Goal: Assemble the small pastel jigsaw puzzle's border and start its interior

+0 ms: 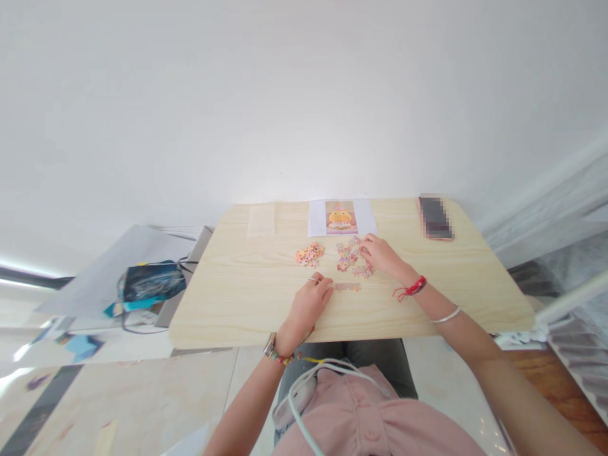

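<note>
Loose puzzle pieces (310,254) lie left on the counter (237,304). The left hand (308,304) rests curled beside a joined strip (347,287); a nudge could break it. The right hand (380,253), fingers bent, touches the centre cluster (349,256); grip unclear; a sweep could scatter it.

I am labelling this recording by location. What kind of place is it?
Probably a room at home or a small workroom: a pale wooden table against a plain white wall, a tiled floor, and puzzle pieces beside a reference picture.
</note>
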`<state>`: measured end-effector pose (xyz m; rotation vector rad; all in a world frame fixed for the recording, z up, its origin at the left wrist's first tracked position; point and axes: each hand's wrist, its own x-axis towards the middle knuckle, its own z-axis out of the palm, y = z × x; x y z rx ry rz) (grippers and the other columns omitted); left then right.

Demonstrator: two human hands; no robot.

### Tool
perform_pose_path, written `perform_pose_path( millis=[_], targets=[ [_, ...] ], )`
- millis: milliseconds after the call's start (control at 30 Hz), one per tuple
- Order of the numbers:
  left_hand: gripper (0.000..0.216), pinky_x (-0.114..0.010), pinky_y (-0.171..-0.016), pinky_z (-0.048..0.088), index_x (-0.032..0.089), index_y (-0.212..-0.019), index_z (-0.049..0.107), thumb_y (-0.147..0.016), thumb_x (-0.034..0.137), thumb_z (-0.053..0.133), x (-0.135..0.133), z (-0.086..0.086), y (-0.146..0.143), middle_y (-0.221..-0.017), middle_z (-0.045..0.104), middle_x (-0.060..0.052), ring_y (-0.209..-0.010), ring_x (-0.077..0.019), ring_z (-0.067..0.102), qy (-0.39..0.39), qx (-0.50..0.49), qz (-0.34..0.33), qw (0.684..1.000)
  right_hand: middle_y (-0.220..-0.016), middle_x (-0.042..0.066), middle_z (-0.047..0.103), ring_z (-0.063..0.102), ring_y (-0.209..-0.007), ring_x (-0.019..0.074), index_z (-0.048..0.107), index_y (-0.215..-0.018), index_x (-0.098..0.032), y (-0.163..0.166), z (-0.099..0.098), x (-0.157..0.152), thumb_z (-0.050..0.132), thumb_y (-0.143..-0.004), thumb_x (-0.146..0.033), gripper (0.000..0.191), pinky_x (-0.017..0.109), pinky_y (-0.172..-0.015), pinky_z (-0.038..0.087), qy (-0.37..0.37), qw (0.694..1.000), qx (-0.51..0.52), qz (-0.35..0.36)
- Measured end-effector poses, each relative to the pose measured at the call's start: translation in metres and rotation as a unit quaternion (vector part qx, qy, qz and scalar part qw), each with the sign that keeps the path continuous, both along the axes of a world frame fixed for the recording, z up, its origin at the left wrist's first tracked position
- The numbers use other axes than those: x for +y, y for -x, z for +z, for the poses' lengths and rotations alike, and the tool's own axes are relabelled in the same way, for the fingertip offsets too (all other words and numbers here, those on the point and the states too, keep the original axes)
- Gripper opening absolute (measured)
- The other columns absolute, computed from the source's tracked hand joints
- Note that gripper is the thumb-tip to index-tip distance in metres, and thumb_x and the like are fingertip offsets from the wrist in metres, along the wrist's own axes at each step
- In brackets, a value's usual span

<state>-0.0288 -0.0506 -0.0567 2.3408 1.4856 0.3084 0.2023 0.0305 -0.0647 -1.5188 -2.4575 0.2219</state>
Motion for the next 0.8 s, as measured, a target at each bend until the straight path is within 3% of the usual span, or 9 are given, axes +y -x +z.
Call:
perform_pose_path(
  millis=[433, 800],
  targets=[
    [0.019, -0.025, -0.074, 0.045, 0.021, -0.097, 0.054, -0.086, 0.025, 0.038, 0.001, -0.004, -0.005, -0.096, 0.051, -0.005, -0.084, -0.0142, 0.055, 0.004, -0.001, -0.019, 1.0, -0.083, 0.005, 0.054, 0.053, -0.075, 0.0138, 0.057, -0.078, -0.015, -0.003, 0.006, 0.0, 0.048, -0.082, -0.018, 0.01, 0.025, -0.07, 0.038, -0.009, 0.999, -0.037, 0.011],
    [0.021, -0.026, -0.074, 0.045, 0.02, -0.099, 0.054, -0.086, 0.025, 0.038, 0.002, -0.006, 0.0, -0.096, 0.052, -0.005, -0.082, -0.0149, 0.055, -0.015, -0.006, -0.013, 1.0, -0.088, 0.005, 0.054, 0.053, -0.079, 0.015, 0.057, -0.081, -0.015, -0.014, 0.005, -0.005, 0.05, -0.081, -0.02, 0.008, 0.026, -0.072, 0.037, -0.031, 1.0, 0.0, -0.006]
  ],
)
